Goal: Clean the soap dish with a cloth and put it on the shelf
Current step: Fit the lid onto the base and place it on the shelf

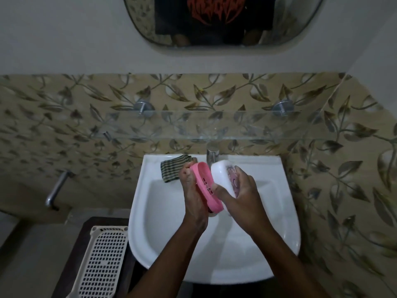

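Over the white sink (279, 211) I hold the soap dish in two parts. My left hand (193, 194) grips the pink perforated tray (206, 186), tilted on its edge. My right hand (240, 194) grips the white outer shell (221, 175), which has a pinkish printed surface by my fingers. The two parts touch or nearly touch between my hands. A green-and-white striped cloth (171, 168) lies on the sink's back left rim, behind my left hand. The glass shelf (214, 125) hangs on the tiled wall above the sink, with nothing standing on it.
A chrome tap (212, 154) rises at the sink's back centre, just behind the dish. A mirror (214, 22) hangs above the shelf. A metal wall tap (58, 188) sticks out at the left. A cream perforated basket lid (103, 261) lies at lower left.
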